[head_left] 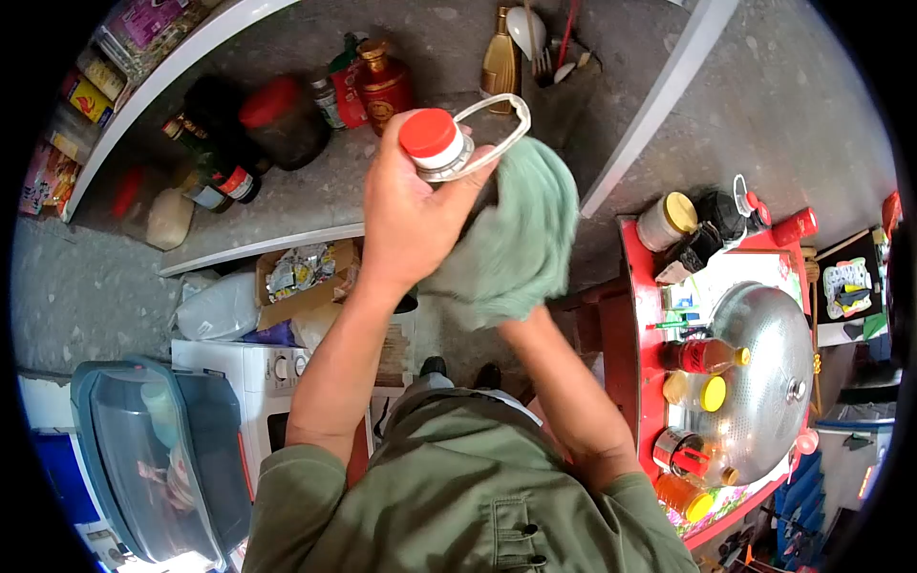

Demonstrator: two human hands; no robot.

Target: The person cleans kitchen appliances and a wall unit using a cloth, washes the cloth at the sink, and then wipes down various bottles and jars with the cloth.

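Note:
My left hand (411, 205) is closed round the neck of a container with a red cap (428, 134) and a pale loop handle (521, 119). Most of the container's body is hidden by the hand and the cloth. A green cloth (521, 229), smeared by motion, hangs against the container on the right. My right hand is behind this cloth; only the wrist and forearm show below it, so its fingers are hidden.
Behind my hands a grey shelf (315, 205) bears a red bottle (384, 86), a red-lidded jar (284, 119) and a golden bottle (501, 62). To the right, a red table (650, 334) holds a large metal lid (759, 382) and several jars. A lidded plastic bin (143, 458) stands lower left.

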